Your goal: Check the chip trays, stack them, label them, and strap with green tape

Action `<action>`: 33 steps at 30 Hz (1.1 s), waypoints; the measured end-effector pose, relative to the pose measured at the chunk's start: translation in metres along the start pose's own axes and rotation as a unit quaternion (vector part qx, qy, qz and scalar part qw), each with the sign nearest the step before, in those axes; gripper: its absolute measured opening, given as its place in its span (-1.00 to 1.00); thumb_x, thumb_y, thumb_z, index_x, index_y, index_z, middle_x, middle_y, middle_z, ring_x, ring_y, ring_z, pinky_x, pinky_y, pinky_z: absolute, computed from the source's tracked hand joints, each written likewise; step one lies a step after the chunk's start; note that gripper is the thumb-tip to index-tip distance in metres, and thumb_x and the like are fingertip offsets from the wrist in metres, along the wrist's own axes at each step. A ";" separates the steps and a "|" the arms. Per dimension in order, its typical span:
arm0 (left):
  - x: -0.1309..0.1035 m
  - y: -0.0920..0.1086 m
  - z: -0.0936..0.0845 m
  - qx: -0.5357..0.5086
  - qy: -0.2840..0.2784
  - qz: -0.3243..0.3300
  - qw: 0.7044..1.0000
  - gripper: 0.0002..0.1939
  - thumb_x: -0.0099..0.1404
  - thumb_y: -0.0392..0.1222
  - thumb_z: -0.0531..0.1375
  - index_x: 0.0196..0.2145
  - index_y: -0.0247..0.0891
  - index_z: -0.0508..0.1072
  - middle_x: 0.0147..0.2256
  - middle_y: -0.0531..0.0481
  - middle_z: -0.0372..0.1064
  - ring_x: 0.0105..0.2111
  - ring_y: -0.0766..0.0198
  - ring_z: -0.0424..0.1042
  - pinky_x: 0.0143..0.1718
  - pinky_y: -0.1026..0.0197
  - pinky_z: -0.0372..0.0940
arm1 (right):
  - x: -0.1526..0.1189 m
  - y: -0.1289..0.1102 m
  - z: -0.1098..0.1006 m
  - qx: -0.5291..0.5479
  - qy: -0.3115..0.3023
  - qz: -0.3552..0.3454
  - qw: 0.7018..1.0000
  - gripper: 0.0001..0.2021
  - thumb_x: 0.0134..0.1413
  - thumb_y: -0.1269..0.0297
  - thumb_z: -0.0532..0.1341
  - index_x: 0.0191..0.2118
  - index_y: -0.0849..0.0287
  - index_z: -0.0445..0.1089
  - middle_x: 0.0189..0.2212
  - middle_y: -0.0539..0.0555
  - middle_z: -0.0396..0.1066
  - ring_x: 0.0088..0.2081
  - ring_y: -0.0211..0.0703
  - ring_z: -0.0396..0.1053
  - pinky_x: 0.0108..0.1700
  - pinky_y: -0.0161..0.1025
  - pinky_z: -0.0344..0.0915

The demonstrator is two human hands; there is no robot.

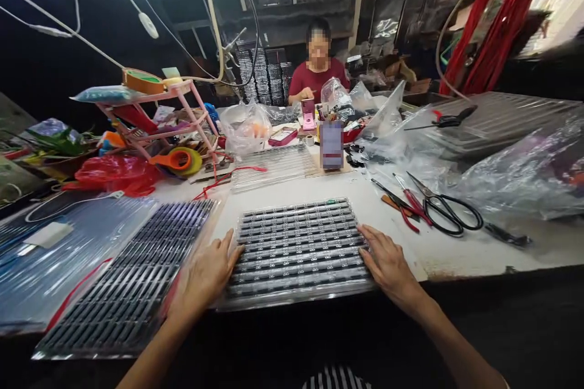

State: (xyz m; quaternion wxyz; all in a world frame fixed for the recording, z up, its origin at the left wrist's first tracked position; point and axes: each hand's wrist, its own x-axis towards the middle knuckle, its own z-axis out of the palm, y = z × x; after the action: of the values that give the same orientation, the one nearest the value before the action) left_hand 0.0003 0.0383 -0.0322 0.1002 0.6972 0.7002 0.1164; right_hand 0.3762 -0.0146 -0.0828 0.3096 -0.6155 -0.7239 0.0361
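A clear plastic tray with rows of dark strips (298, 249) lies flat at the table's front edge. Against its left edge rests my left hand (212, 267), fingers apart. My right hand (387, 258) touches the right edge, its fingers also spread. Neither hand is closed round anything. To the left, a similar tray of dark strips (132, 279) lies at a slant, partly behind my left forearm.
Scissors (444, 203), red-handled pliers (413, 200) and a black tool lie at the right. Behind the tray are a clear ribbed tray (274, 169) and an upright phone (331, 144). A pink rack (157, 97) stands at the left. A person in red sits opposite.
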 end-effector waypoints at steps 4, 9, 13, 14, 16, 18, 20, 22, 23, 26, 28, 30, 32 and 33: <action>-0.019 -0.014 0.026 0.003 0.048 0.109 0.993 -0.39 0.32 0.07 -0.09 0.19 -0.37 0.17 0.20 -0.25 0.11 0.18 0.06 0.15 0.17 0.03 0.09 | 0.020 0.003 0.009 -0.032 -0.048 -0.047 0.997 -0.56 0.22 0.34 -0.07 0.19 0.16 0.16 0.23 0.22 0.07 0.19 0.03 0.10 0.05 0.05 0.20; -0.033 -0.013 0.042 0.000 0.104 0.092 0.990 -0.40 0.35 0.07 -0.14 0.19 -0.34 0.19 0.21 -0.23 0.10 0.22 0.03 0.09 0.19 -0.11 0.05 | 0.039 0.001 0.017 -0.077 -0.091 -0.103 0.988 -0.48 0.12 0.49 -0.09 0.22 0.32 0.15 0.27 0.26 -0.08 0.27 0.13 -0.10 0.13 0.11 0.11; -0.041 -0.023 0.016 0.005 0.021 0.148 0.989 -0.52 0.37 -0.04 -0.11 0.18 -0.20 0.23 0.17 -0.05 0.19 0.19 0.12 0.15 0.17 -0.03 0.13 | 0.041 0.013 0.000 -0.040 -0.147 -0.127 0.980 -0.51 0.19 0.41 -0.09 0.23 0.27 0.16 0.27 0.21 -0.05 0.25 0.07 -0.04 0.16 0.08 0.12; -0.046 -0.029 0.010 0.003 -0.001 0.172 0.985 -0.54 0.38 -0.11 -0.11 0.19 -0.14 0.21 0.17 0.01 0.20 0.18 0.16 0.16 0.16 0.02 0.16 | 0.039 0.018 -0.007 -0.018 -0.164 -0.138 0.977 -0.52 0.20 0.40 -0.10 0.23 0.23 0.16 0.26 0.18 -0.03 0.25 0.04 -0.03 0.17 0.06 0.12; -0.060 -0.044 0.002 0.011 -0.025 0.222 0.975 -0.50 0.36 -0.27 -0.11 0.22 -0.02 0.12 0.18 0.11 0.17 0.19 0.21 0.15 0.14 0.09 0.18 | 0.030 0.030 -0.023 0.030 -0.195 -0.161 0.967 -0.52 0.21 0.39 -0.09 0.23 0.11 0.16 0.26 0.09 -0.02 0.25 -0.02 -0.03 0.18 0.02 0.12; -0.074 -0.057 0.002 0.039 -0.022 0.257 0.965 -0.36 0.29 -0.42 -0.13 0.27 0.03 -0.02 0.21 0.12 0.11 0.21 0.22 0.09 0.15 0.09 0.16 | 0.017 0.038 -0.040 0.057 -0.222 -0.182 0.956 -0.49 0.20 0.41 -0.08 0.25 -0.02 0.11 0.28 0.01 -0.06 0.26 -0.05 -0.06 0.19 0.00 0.12; -0.085 -0.064 0.009 0.078 0.000 0.280 0.957 -0.28 0.24 -0.48 -0.12 0.30 -0.01 -0.13 0.23 0.07 0.06 0.23 0.19 0.05 0.17 0.08 0.11 | 0.003 0.042 -0.054 0.045 -0.253 -0.204 0.945 -0.40 0.14 0.47 -0.04 0.29 -0.07 0.01 0.30 -0.01 -0.15 0.28 -0.02 -0.12 0.21 0.03 0.08; -0.088 -0.066 0.018 0.107 0.045 0.300 0.947 -0.28 0.25 -0.46 -0.09 0.31 -0.08 -0.18 0.23 0.00 0.08 0.24 0.16 0.03 0.18 0.06 0.07 | -0.010 0.042 -0.061 0.005 -0.282 -0.232 0.931 -0.28 0.04 0.52 0.00 0.32 -0.04 -0.11 0.32 0.02 -0.24 0.28 0.02 -0.17 0.22 0.09 0.03; -0.087 -0.065 0.022 0.116 0.067 0.308 0.942 -0.29 0.27 -0.42 -0.07 0.31 -0.10 -0.19 0.22 -0.02 0.10 0.24 0.15 0.03 0.17 0.06 0.06 | -0.015 0.041 -0.061 -0.019 -0.284 -0.246 0.927 -0.24 0.00 0.53 0.03 0.33 -0.02 -0.15 0.32 0.05 -0.26 0.29 0.05 -0.19 0.21 0.10 0.03; -0.078 -0.060 0.030 0.123 0.114 0.310 0.936 -0.34 0.31 -0.30 0.00 0.31 -0.12 -0.15 0.20 -0.08 0.15 0.24 0.09 0.04 0.13 0.02 0.08 | -0.024 0.042 -0.050 -0.069 -0.214 -0.278 0.934 -0.27 0.05 0.53 0.04 0.34 0.01 -0.16 0.33 0.14 -0.30 0.28 0.09 -0.17 0.17 0.11 0.10; -0.073 -0.058 0.029 0.118 0.110 0.309 0.937 -0.35 0.31 -0.25 0.03 0.30 -0.12 -0.10 0.20 -0.10 0.13 0.23 0.06 0.06 0.10 0.02 0.10 | -0.026 0.045 -0.042 -0.072 -0.146 -0.301 0.940 -0.33 0.14 0.53 0.00 0.33 0.04 -0.14 0.32 0.20 -0.27 0.28 0.10 -0.14 0.15 0.09 0.15; -0.071 -0.057 0.023 0.099 0.100 0.320 0.937 -0.39 0.31 -0.25 0.02 0.29 -0.14 -0.05 0.19 -0.11 0.15 0.21 0.10 0.11 0.09 0.05 0.11 | -0.024 0.048 -0.040 -0.046 -0.107 -0.323 0.939 -0.39 0.20 0.52 -0.03 0.33 0.09 -0.13 0.30 0.24 -0.15 0.27 0.07 -0.09 0.14 0.06 0.16; -0.067 -0.054 0.013 0.057 0.100 0.331 0.937 -0.47 0.34 -0.26 -0.03 0.25 -0.15 0.05 0.15 -0.10 0.23 0.16 0.17 0.20 0.08 0.09 0.13 | -0.014 0.050 -0.044 0.004 -0.096 -0.330 0.939 -0.47 0.24 0.47 -0.05 0.31 0.12 -0.04 0.25 0.23 0.00 0.23 0.02 0.04 0.13 0.00 0.19; -0.061 -0.051 0.007 0.026 0.112 0.317 0.941 -0.52 0.34 -0.23 -0.04 0.21 -0.16 0.15 0.11 -0.09 0.29 0.12 0.18 0.26 0.06 0.11 0.14 | -0.005 0.050 -0.047 0.035 -0.086 -0.312 0.946 -0.53 0.25 0.43 -0.08 0.26 0.12 0.06 0.21 0.21 0.11 0.18 -0.01 0.14 0.10 -0.05 0.23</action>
State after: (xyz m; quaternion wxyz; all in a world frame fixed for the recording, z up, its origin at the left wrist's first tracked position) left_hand -0.0458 -0.0228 -0.0556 -0.0390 0.8680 0.4522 0.2014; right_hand 0.4432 -0.0231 -0.0683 0.2631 -0.3424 -0.9018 0.0161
